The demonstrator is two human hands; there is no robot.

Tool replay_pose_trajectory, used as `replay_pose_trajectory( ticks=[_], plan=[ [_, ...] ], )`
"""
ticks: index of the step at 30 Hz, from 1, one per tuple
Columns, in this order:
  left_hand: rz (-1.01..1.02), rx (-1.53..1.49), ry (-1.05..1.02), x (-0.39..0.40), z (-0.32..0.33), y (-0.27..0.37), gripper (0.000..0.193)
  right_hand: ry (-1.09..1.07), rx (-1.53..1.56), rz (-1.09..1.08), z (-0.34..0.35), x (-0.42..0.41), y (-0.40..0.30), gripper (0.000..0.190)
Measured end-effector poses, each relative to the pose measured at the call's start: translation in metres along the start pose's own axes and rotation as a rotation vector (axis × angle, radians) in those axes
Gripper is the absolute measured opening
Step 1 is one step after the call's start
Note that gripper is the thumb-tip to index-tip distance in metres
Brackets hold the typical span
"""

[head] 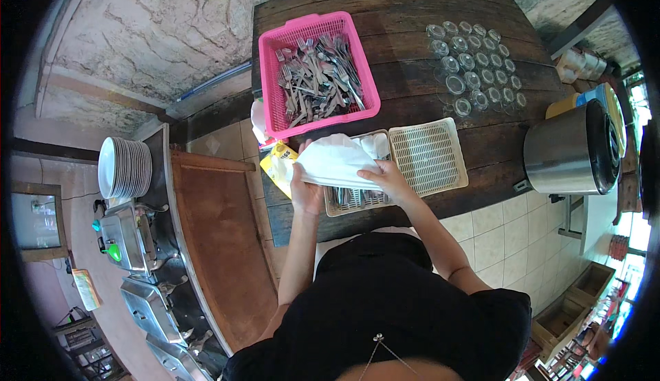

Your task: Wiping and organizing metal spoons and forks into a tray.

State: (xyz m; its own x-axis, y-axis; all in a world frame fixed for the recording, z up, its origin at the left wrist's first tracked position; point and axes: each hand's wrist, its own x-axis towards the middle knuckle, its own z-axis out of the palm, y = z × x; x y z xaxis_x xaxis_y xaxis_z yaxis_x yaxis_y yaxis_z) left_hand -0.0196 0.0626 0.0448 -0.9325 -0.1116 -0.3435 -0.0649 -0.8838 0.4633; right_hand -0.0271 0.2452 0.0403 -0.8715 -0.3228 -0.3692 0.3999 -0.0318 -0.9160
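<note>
A folded white cloth (337, 162) is held between my two hands, over the near edge of a dark wooden table. My left hand (305, 187) supports its left end from below. My right hand (385, 179) grips its right end, with the thumb on top. Beneath the cloth sits a cream plastic basket (337, 212) with metal cutlery (356, 198), partly hidden. Beside it on the right lies another cream plastic basket (428, 156) with a slotted bottom. A pink plastic basket (368, 89) full of forks and other cutlery (319, 79) stands beyond my hands.
Rows of glass cups (472, 66) stand on the wooden table (397, 30) at the back right. A steel pot-like container (557, 146) is at the right edge. A yellow packet (278, 167) lies left of my hands. Stacked white plates (124, 167) and chafing dishes (149, 303) are on the left counter.
</note>
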Motion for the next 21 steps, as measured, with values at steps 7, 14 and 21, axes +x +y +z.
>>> replay_pose_trajectory(
  ticks=[7, 14, 21],
  plan=[
    [0.192, -0.067, 0.010, -0.001, -0.036, -0.005, 0.058, 0.117, 0.092, -0.034, -0.005, -0.005, -0.016, 0.035],
    [-0.696, -0.395, 0.047, -0.030, -0.003, -0.061, 0.064, 0.152, 0.046, -0.115, 0.010, 0.010, -0.014, 0.030],
    [-0.346, -0.127, 0.061, 0.006, 0.018, -0.037, 0.032, 0.081, 0.095, -0.089, 0.004, 0.009, -0.008, 0.022]
  ],
)
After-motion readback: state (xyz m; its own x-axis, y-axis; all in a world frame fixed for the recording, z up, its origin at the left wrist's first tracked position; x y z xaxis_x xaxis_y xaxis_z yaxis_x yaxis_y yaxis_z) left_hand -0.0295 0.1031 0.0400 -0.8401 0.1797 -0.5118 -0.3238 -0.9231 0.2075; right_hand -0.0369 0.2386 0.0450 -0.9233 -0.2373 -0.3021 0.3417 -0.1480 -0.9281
